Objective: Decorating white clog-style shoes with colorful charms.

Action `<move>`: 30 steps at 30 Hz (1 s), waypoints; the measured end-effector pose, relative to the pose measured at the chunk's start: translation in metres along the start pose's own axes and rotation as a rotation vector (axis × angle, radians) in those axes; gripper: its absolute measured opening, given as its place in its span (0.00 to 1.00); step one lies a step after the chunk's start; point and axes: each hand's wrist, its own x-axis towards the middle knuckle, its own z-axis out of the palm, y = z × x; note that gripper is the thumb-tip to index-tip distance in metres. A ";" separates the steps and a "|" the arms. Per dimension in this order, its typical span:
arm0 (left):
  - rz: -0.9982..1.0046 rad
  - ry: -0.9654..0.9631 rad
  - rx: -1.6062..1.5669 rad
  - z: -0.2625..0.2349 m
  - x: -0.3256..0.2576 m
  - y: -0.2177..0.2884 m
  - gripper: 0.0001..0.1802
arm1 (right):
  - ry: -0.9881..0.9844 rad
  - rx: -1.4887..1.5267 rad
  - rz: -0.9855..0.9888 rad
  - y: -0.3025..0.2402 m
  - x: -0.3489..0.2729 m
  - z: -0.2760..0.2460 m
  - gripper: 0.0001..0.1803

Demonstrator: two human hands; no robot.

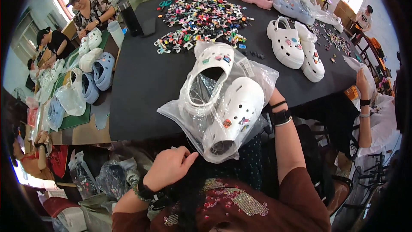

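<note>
A pair of white clogs, (240,103) decorated with small coloured charms, sits inside a clear plastic bag (171,109) in front of me, at the table's near edge. My right hand (275,97) grips the bag at its right side, and its fingers are hidden behind the plastic. Curled closed, my left hand (171,166) is just below the bag's lower left corner with the thumb toward the clogs. Whatever may be in its fingers does not show.
Loose shoe charms (201,21) lie in a big heap on the dark table (137,77). Another white clog pair (287,45) stands at right, with bagged blue clogs (294,10) beyond. A black bottle (129,18) stands at far left. Co-workers sit around; one person's arm (365,103) reaches in at right.
</note>
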 end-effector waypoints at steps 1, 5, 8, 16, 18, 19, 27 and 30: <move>-0.145 -0.186 -0.025 0.007 0.002 -0.007 0.15 | 0.025 -0.036 -0.015 -0.006 0.005 0.005 0.25; -0.125 -0.113 -0.507 0.039 0.011 -0.025 0.22 | 0.040 -0.094 -0.016 -0.014 0.005 -0.001 0.24; -0.115 -0.084 -0.624 0.044 0.014 -0.031 0.19 | 0.086 -0.082 -0.051 -0.043 0.006 -0.017 0.19; -0.028 0.165 -0.835 -0.001 0.028 -0.012 0.11 | 0.510 0.636 0.681 -0.065 -0.007 -0.045 0.20; 0.051 0.301 -0.869 -0.036 0.029 -0.007 0.13 | 0.472 0.746 0.686 -0.066 -0.004 -0.042 0.22; 0.079 0.359 -0.858 -0.051 0.034 -0.007 0.13 | 0.441 0.840 0.702 -0.065 -0.007 -0.043 0.25; 0.258 0.710 -0.555 -0.145 0.073 -0.034 0.11 | 0.222 0.716 0.695 -0.084 0.011 -0.036 0.35; 0.224 0.680 -0.572 -0.155 0.072 -0.069 0.10 | 0.177 0.775 0.703 -0.101 0.014 -0.042 0.36</move>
